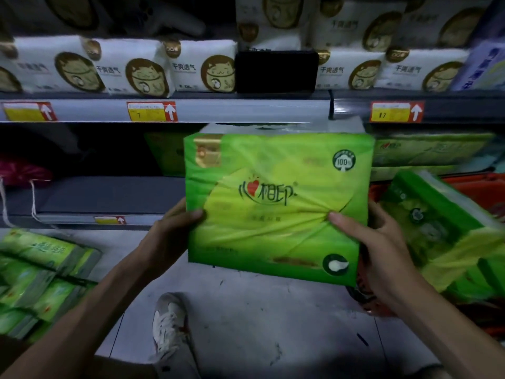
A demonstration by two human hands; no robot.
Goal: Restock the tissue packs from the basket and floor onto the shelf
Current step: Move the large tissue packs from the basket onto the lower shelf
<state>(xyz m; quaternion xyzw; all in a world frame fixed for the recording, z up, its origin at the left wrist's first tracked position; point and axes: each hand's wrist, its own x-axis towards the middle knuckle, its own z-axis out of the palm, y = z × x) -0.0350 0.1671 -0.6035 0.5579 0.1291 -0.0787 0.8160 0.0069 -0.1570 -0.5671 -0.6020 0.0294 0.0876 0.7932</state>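
Both grips: hold pack [276,187] upright before shelf [109,192].
Left grip [169,231]: forearm raised, thumb on front, clasping left edge.
Right grip [382,253]: thumb puckering wrapper, clasping right edge.

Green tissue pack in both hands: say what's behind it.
Either side of the green tissue pack, the lower shelf shows a left shelved pack and right shelved packs. The space straight behind it is covered; its contents cannot be told.

Shop aisle: price tags [152,111] on shelf rails [246,109], stacked tissue packs [131,67].
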